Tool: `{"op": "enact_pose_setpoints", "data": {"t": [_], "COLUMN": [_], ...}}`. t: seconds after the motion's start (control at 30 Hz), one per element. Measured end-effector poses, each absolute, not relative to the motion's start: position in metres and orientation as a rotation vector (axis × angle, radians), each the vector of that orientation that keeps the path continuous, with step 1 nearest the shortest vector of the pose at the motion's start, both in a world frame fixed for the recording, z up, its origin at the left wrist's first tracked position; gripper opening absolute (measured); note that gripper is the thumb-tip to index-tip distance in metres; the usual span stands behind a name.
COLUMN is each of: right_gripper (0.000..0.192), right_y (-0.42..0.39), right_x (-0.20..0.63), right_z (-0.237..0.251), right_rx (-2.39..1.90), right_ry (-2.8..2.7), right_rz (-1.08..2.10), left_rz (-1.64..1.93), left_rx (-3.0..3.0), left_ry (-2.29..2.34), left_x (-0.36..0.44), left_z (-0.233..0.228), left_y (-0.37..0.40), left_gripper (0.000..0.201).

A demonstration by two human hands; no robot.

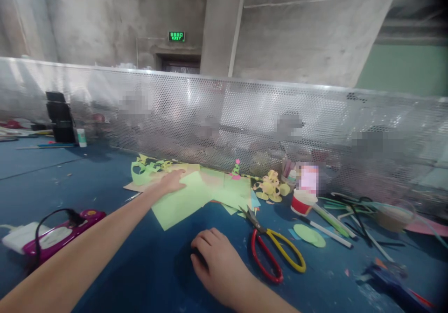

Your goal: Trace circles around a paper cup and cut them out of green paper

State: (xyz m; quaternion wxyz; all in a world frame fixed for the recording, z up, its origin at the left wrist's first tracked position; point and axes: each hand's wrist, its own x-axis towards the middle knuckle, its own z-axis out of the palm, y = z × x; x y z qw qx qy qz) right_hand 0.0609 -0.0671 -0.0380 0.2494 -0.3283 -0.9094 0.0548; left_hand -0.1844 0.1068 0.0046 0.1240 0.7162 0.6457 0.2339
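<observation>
My left hand (172, 181) reaches across the blue table with its fingers stretched out, touching a light green paper sheet (180, 205) at its upper left edge. More green paper (233, 192) and tan paper lie to the right of it and underneath. Cut green paper scraps (143, 172) are just left of that hand. Nearer to me, my right hand (219, 261) rests on the table with its fingers loosely curled in; only shadow shows inside them. Beside it lie scissors (259, 231) with one red and one yellow handle, blades slightly apart and pointing at the paper.
A perforated metal divider (196, 112) runs along the back. On the left are a magenta power strip (63, 233) and a glue stick (81, 137). Yellow paper cutouts (270, 187), a red-and-white cup (301, 202), a marker (331, 234), green paper discs (309, 235) and a blue tool (394, 285) occupy the right.
</observation>
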Motion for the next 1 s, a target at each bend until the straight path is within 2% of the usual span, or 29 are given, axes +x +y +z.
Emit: {"op": "enact_pose_setpoints", "data": {"t": [0.1, 0.2, 0.27, 0.37, 0.43, 0.5, 0.57, 0.63, 0.73, 0.8, 0.9, 1.0], "right_gripper": [0.014, 0.024, 0.037, 0.068, 0.079, 0.075, 0.058, 0.040, 0.025, 0.023, 0.032, 0.037], "right_y": [-0.065, -0.058, -0.052, -0.042, -0.036, -0.031, -0.028, -0.028, -0.034, -0.040, -0.047, -0.046], "right_x": [0.061, 0.065, 0.069, 0.079, 0.085, 0.091, 0.096, 0.100, 0.107, 0.112, 0.116, 0.119], "right_z": [-0.041, -0.044, -0.044, -0.041, -0.038, -0.034, -0.030, -0.027, -0.027, -0.030, -0.035, -0.035], "right_rx": [-0.993, -1.153, -1.216, -1.225, -1.149, -1.017, -0.933, -0.939, -0.964, -1.006, -1.079, -1.097], "right_ry": [-2.365, -2.156, -2.028, -1.921, -1.905, -1.933, -1.974, -1.983, -1.970, -1.919, -1.773, -1.666], "right_rz": [0.165, 0.242, 0.316, 0.411, 0.453, 0.473, 0.490, 0.523, 0.587, 0.676, 0.778, 0.775], "left_rz": [0.773, 0.861, 0.927, 1.073, 1.106, 1.132, 1.159, 1.165, 1.122, 1.084, 1.054, 1.038], "left_rx": [1.975, 1.854, 1.772, 1.392, 1.201, 1.114, 1.073, 1.049, 1.025, 1.005, 0.951, 0.927], "left_ry": [1.676, 1.442, 1.320, 1.080, 1.013, 1.004, 1.000, 0.953, 0.847, 0.801, 0.811, 0.779], "left_x": [-0.181, -0.173, -0.165, -0.151, -0.142, -0.134, -0.128, -0.124, -0.119, -0.115, -0.109, -0.102], "left_z": [0.020, 0.033, 0.037, 0.035, 0.028, 0.018, 0.007, -0.005, -0.019, -0.026, -0.029, -0.026], "left_y": [0.101, 0.087, 0.075, 0.056, 0.046, 0.038, 0.032, 0.026, 0.014, 0.005, -0.007, -0.016], "left_gripper": [0.049, 0.043, 0.043, 0.036, 0.032, 0.029, 0.028, 0.032, 0.043, 0.051, 0.064, 0.068]}}
